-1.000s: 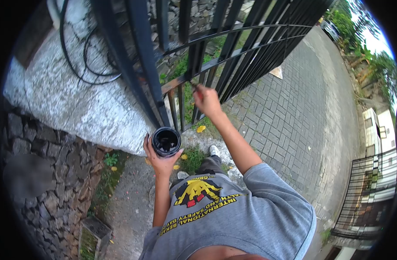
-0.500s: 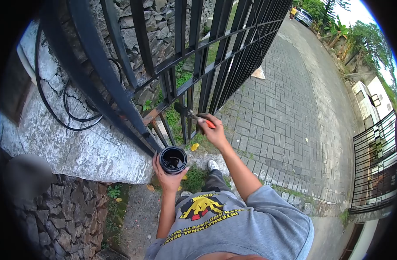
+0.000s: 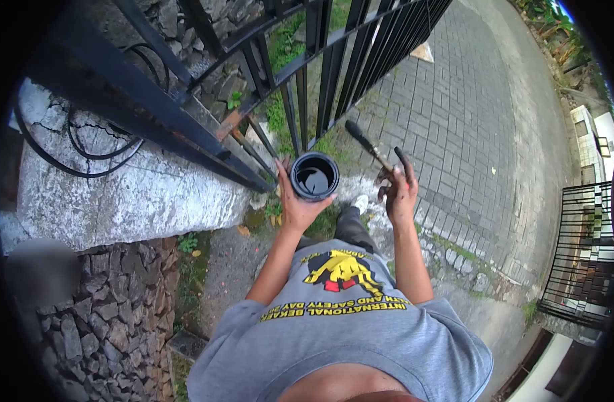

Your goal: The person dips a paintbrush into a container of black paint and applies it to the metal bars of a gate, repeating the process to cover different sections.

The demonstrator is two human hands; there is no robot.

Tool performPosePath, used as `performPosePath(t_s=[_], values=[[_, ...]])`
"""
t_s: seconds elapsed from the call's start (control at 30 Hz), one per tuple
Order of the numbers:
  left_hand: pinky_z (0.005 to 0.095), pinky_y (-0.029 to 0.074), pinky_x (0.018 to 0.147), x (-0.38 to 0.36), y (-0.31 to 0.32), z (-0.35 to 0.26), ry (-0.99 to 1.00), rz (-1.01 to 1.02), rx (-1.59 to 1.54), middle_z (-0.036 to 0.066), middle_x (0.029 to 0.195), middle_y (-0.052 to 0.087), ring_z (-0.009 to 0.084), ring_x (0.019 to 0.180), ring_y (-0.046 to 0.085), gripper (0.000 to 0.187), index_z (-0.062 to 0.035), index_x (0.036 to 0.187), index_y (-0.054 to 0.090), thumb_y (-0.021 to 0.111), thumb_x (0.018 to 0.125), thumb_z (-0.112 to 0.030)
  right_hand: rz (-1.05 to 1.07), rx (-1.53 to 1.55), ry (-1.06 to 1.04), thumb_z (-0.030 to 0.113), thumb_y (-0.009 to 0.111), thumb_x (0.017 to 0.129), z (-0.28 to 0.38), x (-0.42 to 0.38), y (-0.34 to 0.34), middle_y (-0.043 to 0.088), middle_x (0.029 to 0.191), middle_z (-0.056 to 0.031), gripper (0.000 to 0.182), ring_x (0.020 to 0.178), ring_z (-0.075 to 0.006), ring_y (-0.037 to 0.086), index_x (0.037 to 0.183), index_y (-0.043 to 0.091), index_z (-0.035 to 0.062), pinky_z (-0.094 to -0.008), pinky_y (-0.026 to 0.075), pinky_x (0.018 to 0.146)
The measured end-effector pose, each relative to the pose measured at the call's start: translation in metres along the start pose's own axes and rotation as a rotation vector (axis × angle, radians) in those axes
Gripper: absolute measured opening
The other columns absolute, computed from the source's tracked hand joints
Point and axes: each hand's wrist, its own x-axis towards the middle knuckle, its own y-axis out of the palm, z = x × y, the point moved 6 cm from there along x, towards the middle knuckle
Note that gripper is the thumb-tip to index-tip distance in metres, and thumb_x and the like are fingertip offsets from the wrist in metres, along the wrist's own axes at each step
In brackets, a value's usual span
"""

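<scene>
My left hand (image 3: 299,206) is wrapped round a round black container (image 3: 314,176) of dark, glossy liquid, its open top facing up. To the right, my right hand (image 3: 398,189) holds a paintbrush (image 3: 369,143) by its handle, one finger stretched out. The brush's black bristles point up and left, apart from both the container and the gate. Dark stains mark the fingers of my right hand. A black metal gate (image 3: 253,97) rises beyond the container, with a rusty brown patch (image 3: 230,125) on its lower crossbar.
Left of the gate, a black cable (image 3: 72,171) lies on a whitish concrete ledge (image 3: 139,208) above a stone wall (image 3: 106,321). Brick paving (image 3: 447,127) stretches away at the right, towards another barred gate (image 3: 578,248). My shoe (image 3: 361,203) is below the brush.
My right hand and the brush have moved right, away from the gate bars. The container has shifted right and up in the view, and the camera has tilted down.
</scene>
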Motion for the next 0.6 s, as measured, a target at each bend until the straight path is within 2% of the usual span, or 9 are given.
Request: performPosePath(t_s=[0.07, 0.2, 0.3, 0.43, 0.47, 0.6], values=[[0.0509, 0.036, 0.118, 0.002, 0.012, -0.004, -0.010, -0.005, -0.019, 0.028, 0.151, 0.044, 0.0426, 0.138, 0.047, 0.148, 0.0059, 0.163, 0.008, 0.102, 0.057, -0.036, -0.012, 0.011, 0.016, 0.030, 0.058, 0.106, 0.004, -0.001, -0.012, 0.066, 0.095, -0.0089, 0.052, 0.083, -0.0156, 0.066, 0.150, 0.049, 0.0039, -0.0259, 0.045, 0.043], [0.0502, 0.040, 0.113, -0.002, 0.030, -0.012, 0.041, 0.130, 0.079, 0.024, 0.141, 0.051, 0.0411, 0.128, 0.052, 0.142, 0.0031, 0.162, 0.017, 0.102, 0.056, -0.036, -0.074, 0.140, -0.020, 0.032, 0.057, 0.106, 0.002, -0.008, -0.038, 0.066, 0.099, -0.0088, 0.049, 0.087, -0.0156, 0.065, 0.143, 0.053, -0.0006, -0.0267, 0.048, 0.048], [0.0498, 0.039, 0.114, -0.003, 0.042, -0.016, 0.048, 0.194, 0.084, 0.024, 0.141, 0.051, 0.0415, 0.128, 0.052, 0.143, 0.0034, 0.162, 0.015, 0.103, 0.055, -0.036, -0.119, 0.276, 0.027, 0.037, 0.054, 0.107, -0.021, -0.012, -0.059, 0.068, 0.108, -0.0113, 0.051, 0.090, -0.0175, 0.066, 0.144, 0.052, 0.0015, -0.0300, 0.051, 0.056], [0.0478, 0.038, 0.115, -0.005, 0.059, -0.018, -0.029, 0.181, 0.080, 0.023, 0.142, 0.050, 0.0364, 0.128, 0.054, 0.152, 0.0035, 0.163, 0.003, 0.103, 0.054, -0.032, 0.034, 0.223, 0.177, 0.043, 0.048, 0.109, -0.037, 0.007, -0.072, 0.069, 0.121, -0.0156, 0.055, 0.092, -0.0196, 0.067, 0.145, 0.052, 0.0019, -0.0307, 0.051, 0.059], [0.0456, 0.038, 0.116, -0.006, 0.065, -0.017, -0.039, 0.151, 0.084, 0.020, 0.141, 0.053, 0.0326, 0.127, 0.056, 0.155, 0.0034, 0.163, -0.001, 0.104, 0.053, -0.030, 0.058, 0.227, 0.186, 0.043, 0.048, 0.109, -0.036, 0.017, -0.074, 0.069, 0.120, -0.0158, 0.054, 0.092, -0.0198, 0.067, 0.144, 0.052, 0.0018, -0.0307, 0.051, 0.058], [0.0417, 0.038, 0.118, -0.005, 0.094, -0.031, -0.131, 0.025, 0.058, 0.014, 0.135, 0.058, 0.0291, 0.124, 0.061, 0.159, 0.0026, 0.163, -0.007, 0.104, 0.054, -0.028, 0.196, 0.230, 0.131, 0.039, 0.051, 0.108, -0.010, 0.068, -0.088, 0.069, 0.118, -0.0172, 0.054, 0.093, -0.0204, 0.067, 0.141, 0.055, -0.0027, -0.0314, 0.052, 0.059]])
